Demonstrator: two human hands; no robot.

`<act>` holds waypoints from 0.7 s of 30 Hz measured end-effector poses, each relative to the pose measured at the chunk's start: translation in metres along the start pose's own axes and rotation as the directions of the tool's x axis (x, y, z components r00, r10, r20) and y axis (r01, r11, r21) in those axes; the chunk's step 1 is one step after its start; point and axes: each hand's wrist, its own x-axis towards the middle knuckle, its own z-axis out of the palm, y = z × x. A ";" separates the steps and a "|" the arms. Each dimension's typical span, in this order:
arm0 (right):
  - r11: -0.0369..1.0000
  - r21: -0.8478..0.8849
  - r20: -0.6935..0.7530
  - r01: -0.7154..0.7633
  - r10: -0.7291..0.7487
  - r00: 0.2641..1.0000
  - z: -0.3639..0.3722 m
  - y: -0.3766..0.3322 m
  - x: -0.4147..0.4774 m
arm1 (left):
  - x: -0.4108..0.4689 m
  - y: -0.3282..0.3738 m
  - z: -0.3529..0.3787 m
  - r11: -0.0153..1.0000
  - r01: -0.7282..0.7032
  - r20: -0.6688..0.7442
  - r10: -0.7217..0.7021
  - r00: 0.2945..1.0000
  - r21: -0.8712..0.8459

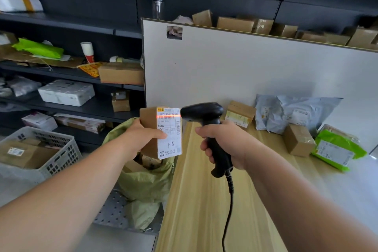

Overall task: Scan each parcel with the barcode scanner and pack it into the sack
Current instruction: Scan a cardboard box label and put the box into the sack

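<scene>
Two hands meet: left hand (141,139) grips parcel (161,132), scanner (206,120) beside.

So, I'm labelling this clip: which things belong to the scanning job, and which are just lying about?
Job: scanner in right hand, box in left hand, sack, parcels on table.
Lying about: cup, bottle, foam box.
</scene>
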 end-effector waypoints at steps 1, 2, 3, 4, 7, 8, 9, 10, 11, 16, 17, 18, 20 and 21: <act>1.000 0.007 0.000 -0.014 0.014 1.000 0.004 -0.001 0.004 | 0.005 -0.001 -0.003 1.000 0.001 0.003 -0.001 1.000 0.010; 1.000 0.013 0.000 -0.027 0.027 1.000 0.008 -0.003 0.008 | 0.010 -0.002 -0.006 1.000 0.003 0.009 -0.003 1.000 0.019; 0.999 0.016 -0.001 -0.041 0.041 0.999 0.012 -0.004 0.013 | 0.016 -0.003 -0.010 1.000 0.007 0.014 -0.007 1.000 0.025; 0.998 0.018 -0.003 -0.052 0.052 0.999 0.017 -0.006 0.019 | 0.023 -0.004 -0.015 1.000 0.012 0.017 -0.013 1.000 0.029; 0.996 0.040 -0.022 -0.083 0.084 0.996 0.035 -0.012 0.038 | 0.047 -0.004 -0.032 0.999 0.023 0.044 -0.025 0.999 0.037; 0.994 0.049 -0.032 -0.094 0.095 0.995 0.041 -0.013 0.046 | 0.056 -0.005 -0.038 0.999 0.027 0.052 -0.029 0.998 0.043; 0.993 0.059 -0.047 -0.103 0.106 0.993 0.047 -0.015 0.054 | 0.065 -0.006 -0.045 0.998 0.035 0.061 -0.039 0.997 0.055; 0.992 0.070 -0.064 -0.109 0.114 0.991 0.053 -0.016 0.061 | 0.075 -0.007 -0.052 0.996 0.043 0.070 -0.048 0.996 0.073; 0.990 0.083 -0.080 -0.112 0.119 0.990 0.059 -0.017 0.068 | 0.087 -0.009 -0.061 0.994 0.053 0.065 -0.060 0.996 0.100; 0.977 0.167 -0.175 -0.133 0.162 0.971 0.084 -0.019 0.106 | 0.144 -0.014 -0.100 0.941 0.073 -0.018 -0.071 0.997 0.331; 0.973 0.178 -0.189 -0.145 0.179 0.966 0.090 -0.017 0.114 | 0.155 -0.017 -0.105 0.930 0.069 -0.019 -0.067 0.998 0.360; 0.969 0.189 -0.199 -0.160 0.197 0.960 0.095 -0.014 0.121 | 0.164 -0.019 -0.109 0.919 0.064 -0.014 -0.064 0.998 0.389; 0.958 0.215 -0.215 -0.190 0.236 0.947 0.105 -0.007 0.135 | 0.184 -0.029 -0.116 0.889 0.053 0.000 -0.059 0.998 0.454; 0.952 0.227 -0.224 -0.205 0.256 0.940 0.110 -0.003 0.141 | 0.193 -0.036 -0.119 0.871 0.049 0.006 -0.059 0.998 0.488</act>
